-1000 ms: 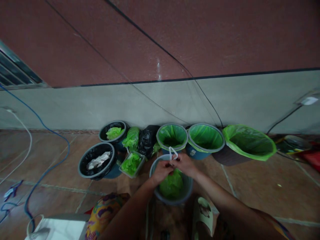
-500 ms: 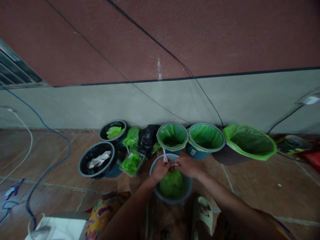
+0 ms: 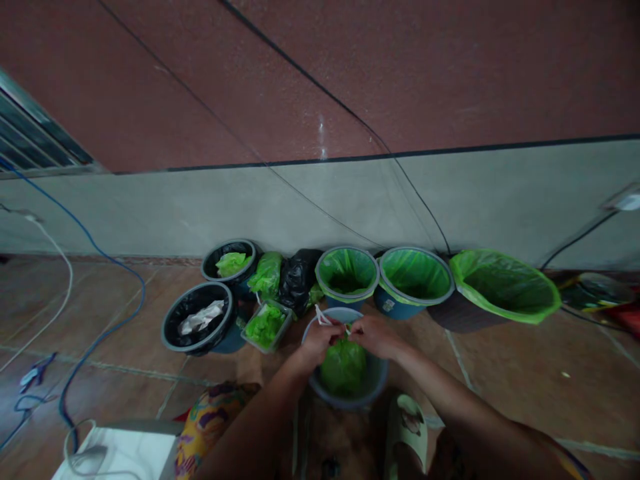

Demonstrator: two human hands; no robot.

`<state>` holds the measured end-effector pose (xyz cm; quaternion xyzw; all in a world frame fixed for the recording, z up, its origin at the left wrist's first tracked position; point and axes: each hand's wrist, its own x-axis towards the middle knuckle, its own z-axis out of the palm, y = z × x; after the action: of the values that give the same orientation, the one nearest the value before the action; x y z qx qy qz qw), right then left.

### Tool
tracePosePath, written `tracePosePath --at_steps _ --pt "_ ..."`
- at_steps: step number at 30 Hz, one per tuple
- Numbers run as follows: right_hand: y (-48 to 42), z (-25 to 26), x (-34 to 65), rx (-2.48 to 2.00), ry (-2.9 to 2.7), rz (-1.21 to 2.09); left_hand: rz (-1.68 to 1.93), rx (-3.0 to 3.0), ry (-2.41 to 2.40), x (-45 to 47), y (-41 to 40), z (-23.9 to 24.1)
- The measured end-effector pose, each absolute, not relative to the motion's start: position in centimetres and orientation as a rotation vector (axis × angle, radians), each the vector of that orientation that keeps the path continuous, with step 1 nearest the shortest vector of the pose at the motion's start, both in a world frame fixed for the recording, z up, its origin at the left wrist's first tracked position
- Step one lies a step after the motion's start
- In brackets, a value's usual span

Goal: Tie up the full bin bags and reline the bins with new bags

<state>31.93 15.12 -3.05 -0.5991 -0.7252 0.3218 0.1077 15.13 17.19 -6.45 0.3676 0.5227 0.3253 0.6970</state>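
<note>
Left hand (image 3: 319, 342) and right hand (image 3: 373, 335) pinching white drawstring (image 3: 324, 319), over green bag (image 3: 344, 365) in grey bin (image 3: 376, 380)

You stand over a reddish-brown tiled floor (image 3: 505, 373) that meets a grey wall base, and along that base sit two black-lined bins (image 3: 199, 325) at the left, then a loose green bag (image 3: 267, 273) and a black bag (image 3: 297, 277), then two grey bins with green liners (image 3: 416, 280) and a larger green-lined bin (image 3: 504, 290) at the right. In front of that row, a small clear tray of green bags (image 3: 265, 326) lies just beside a grey bin (image 3: 347, 373) holding a green bag. At the left a blue cable (image 3: 107, 330) and a white cable (image 3: 55, 313) trail across the tiles, and a sandal (image 3: 407, 427) rests near the grey bin.
</note>
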Motion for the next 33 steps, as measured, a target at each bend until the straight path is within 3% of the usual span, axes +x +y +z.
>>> tracePosePath --at_steps 9,18,27,33 --pt "15.5 -3.9 32.5 -1.908 -2.054 0.944 0.742 1.340 1.158 15.4 17.3 -6.3" --pt "15.7 -6.3 30.7 -1.656 -1.878 1.135 0.831 1.674 1.220 15.4 16.5 -5.9" --pt "15.2 -5.1 30.7 -1.581 -1.431 1.563 0.958 1.486 1.305 15.5 16.3 -6.0" --pt "15.1 -4.6 31.3 -1.589 -1.409 1.548 0.830 1.410 1.216 15.3 16.9 -6.2"
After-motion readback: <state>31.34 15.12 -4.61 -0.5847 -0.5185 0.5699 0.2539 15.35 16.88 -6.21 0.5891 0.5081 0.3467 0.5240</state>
